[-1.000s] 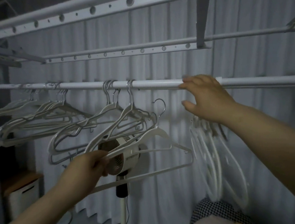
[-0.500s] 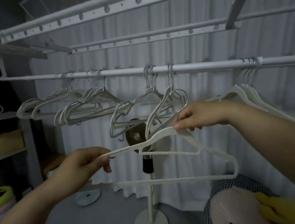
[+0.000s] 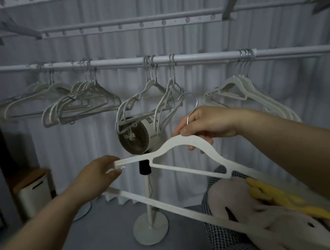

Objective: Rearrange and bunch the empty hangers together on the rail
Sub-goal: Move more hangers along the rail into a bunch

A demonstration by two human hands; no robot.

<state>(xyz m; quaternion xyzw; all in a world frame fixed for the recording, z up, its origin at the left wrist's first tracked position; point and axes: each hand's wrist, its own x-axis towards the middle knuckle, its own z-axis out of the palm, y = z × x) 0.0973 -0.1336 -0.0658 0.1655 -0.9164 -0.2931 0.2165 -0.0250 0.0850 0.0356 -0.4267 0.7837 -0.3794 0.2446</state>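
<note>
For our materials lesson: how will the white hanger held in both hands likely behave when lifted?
Probably stiff: the hanger shows no sag, held only at one tip by the left hand and the neck by the right hand. Likely light: thin, open frame.

Your hanger (image 3: 193,141) looks matt white, slightly velvety, with a shiny bare-metal hook (image 3: 197,104) above your right hand (image 3: 209,123). Beyond that hand, the rail (image 3: 204,56) is smooth, white-coated metal; the curtain (image 3: 114,44) behind is matt cloth.

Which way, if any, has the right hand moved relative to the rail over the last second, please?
Yes, downward: the right hand left the rail and now grips the white hanger by its neck, below it.
</note>
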